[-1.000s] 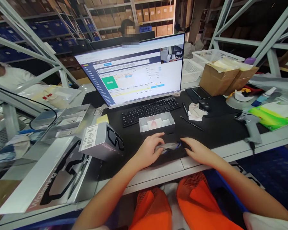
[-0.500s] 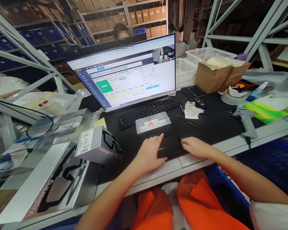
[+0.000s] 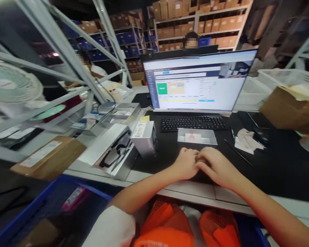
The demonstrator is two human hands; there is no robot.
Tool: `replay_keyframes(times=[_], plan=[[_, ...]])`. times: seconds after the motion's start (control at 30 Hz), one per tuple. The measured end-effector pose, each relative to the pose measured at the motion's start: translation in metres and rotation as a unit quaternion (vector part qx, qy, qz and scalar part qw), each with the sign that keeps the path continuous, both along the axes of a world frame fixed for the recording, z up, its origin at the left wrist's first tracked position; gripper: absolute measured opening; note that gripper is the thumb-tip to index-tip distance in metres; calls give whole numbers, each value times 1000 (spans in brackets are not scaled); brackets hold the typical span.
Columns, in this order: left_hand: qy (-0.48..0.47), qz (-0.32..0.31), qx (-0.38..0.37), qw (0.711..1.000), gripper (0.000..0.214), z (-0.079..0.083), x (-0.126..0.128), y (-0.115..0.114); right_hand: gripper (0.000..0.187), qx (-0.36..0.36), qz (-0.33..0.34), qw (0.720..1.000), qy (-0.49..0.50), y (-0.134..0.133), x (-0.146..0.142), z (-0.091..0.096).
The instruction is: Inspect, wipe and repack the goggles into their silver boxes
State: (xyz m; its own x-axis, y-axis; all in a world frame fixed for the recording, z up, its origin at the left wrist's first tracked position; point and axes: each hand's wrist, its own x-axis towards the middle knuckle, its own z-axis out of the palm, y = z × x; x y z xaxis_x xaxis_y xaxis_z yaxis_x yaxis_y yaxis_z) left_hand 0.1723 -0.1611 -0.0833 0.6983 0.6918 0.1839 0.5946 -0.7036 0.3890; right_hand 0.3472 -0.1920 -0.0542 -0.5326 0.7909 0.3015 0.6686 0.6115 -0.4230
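Note:
My left hand (image 3: 185, 164) and my right hand (image 3: 216, 166) meet on the black mat (image 3: 267, 164) just in front of a shallow open grey tray (image 3: 197, 136). Both hands have their fingers curled together, touching each other. Whatever lies between them is hidden and blurred. A grey glasses box (image 3: 145, 138) with a barcode label stands to the left of my left hand. A black keyboard (image 3: 193, 122) lies behind the tray, below the lit monitor (image 3: 198, 84).
A large grey box printed with black glasses (image 3: 109, 151) lies at the left. A cardboard box (image 3: 49, 157) sits further left, a fan (image 3: 11, 85) above it. A pen (image 3: 238, 152), crumpled cloth (image 3: 244, 140) and a brown carton (image 3: 288, 106) lie to the right. Other people sit behind the monitor.
The view has swung to the left. My hands, apart on the mat half a second ago, have come together with fingers curled.

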Motion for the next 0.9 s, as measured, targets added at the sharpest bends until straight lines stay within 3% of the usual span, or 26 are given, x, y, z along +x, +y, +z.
replay_keyframes(times=[0.07, 0.17, 0.23, 0.33, 0.47, 0.57, 0.6, 0.7, 0.73, 0.8, 0.9], plan=[[-61, 1, 2, 998, 39, 0, -2, -5, 26, 18, -41, 998, 47, 3, 26, -17], [-119, 25, 35, 992, 39, -2, 1, -11, 39, -43, -33, 998, 36, 4, 51, -40], [-129, 31, 66, 989, 38, -2, 2, -12, 33, -67, -31, 997, 36, 0, 55, -50], [-144, 36, 105, 983, 34, 1, -7, -11, 21, -51, -60, 995, 58, -9, 56, -55], [-280, 147, 84, 945, 39, 6, -30, -6, 19, -35, -127, 988, 86, -19, 68, -46], [-437, 198, -88, 873, 45, 9, -33, 3, 14, 41, -166, 976, 133, -21, 72, -35], [-482, 203, -186, 832, 45, 11, -30, 5, 13, 79, -172, 970, 151, -21, 70, -31], [-569, 179, -447, 666, 45, 21, -21, 12, 12, 147, -189, 951, 197, -15, 65, -22], [-590, 164, -489, 621, 46, 24, -19, 13, 13, 145, -198, 945, 218, -13, 63, -21], [-628, 145, -512, 567, 47, 28, -16, 15, 16, 123, -215, 928, 279, -8, 62, -19], [-659, 155, -491, 548, 43, 26, -11, 17, 20, 90, -219, 906, 350, -3, 63, -14]])
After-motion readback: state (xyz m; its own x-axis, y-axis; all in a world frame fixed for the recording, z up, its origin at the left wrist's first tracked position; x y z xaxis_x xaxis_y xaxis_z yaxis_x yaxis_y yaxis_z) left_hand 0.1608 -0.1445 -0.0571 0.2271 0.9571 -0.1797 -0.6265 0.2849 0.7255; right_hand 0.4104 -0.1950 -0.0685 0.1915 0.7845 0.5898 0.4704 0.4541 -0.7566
